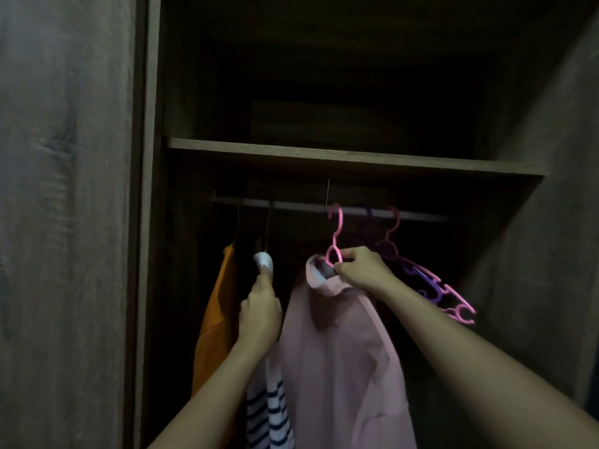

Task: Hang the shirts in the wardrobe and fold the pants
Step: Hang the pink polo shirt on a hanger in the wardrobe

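Both hands reach below the rail (291,207). The right hand (363,270) pinches the pink shirt (340,367)'s looped plastic hanger (338,234); the left hand (259,314) grips the striped shirt (272,413)'s white collar.

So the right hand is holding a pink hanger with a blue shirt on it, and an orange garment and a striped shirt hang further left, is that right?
Not quite: it is a pink shirt, not a blue one, on the pink hanger. The head view shows the right hand gripping that hanger. The orange garment and striped shirt do hang further left.
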Action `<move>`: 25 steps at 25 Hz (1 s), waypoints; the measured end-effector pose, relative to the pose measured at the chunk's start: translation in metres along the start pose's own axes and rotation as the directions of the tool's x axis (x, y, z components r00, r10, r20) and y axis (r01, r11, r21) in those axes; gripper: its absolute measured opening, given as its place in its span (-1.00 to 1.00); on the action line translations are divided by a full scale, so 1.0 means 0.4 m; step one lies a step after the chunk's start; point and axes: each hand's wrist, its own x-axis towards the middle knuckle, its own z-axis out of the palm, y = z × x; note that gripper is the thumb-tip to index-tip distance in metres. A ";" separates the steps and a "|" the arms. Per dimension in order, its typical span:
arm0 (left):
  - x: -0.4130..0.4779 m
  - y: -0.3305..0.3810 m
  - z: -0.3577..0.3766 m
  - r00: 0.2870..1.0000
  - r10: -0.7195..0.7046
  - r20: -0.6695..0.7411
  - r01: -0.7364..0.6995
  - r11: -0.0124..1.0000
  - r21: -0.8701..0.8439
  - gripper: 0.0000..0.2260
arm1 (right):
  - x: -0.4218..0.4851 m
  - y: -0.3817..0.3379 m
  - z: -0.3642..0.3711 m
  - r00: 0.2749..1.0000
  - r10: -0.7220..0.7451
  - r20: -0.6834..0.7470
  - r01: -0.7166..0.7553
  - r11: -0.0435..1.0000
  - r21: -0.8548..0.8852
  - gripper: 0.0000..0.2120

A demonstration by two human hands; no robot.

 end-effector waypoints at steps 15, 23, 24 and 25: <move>0.039 0.011 -0.036 0.995 0.067 0.069 -0.068 0.997 0.020 -0.40 | 0.383 -0.042 0.128 0.983 -0.125 0.137 0.126 0.992 0.003 -0.68; 0.037 0.024 -0.038 0.994 0.048 0.095 -0.050 0.999 0.018 -0.38 | 0.405 0.027 0.204 0.962 -0.022 0.271 0.043 0.997 -0.071 -0.70; 0.036 0.028 -0.035 0.995 0.043 0.095 -0.047 0.998 0.041 -0.38 | 0.394 0.024 0.194 0.950 0.000 0.312 0.033 0.994 -0.100 -0.70; 0.035 0.032 -0.033 0.995 0.038 0.093 -0.044 0.997 0.060 -0.39 | 0.379 0.021 0.182 0.941 0.010 0.337 0.038 0.990 -0.135 -0.69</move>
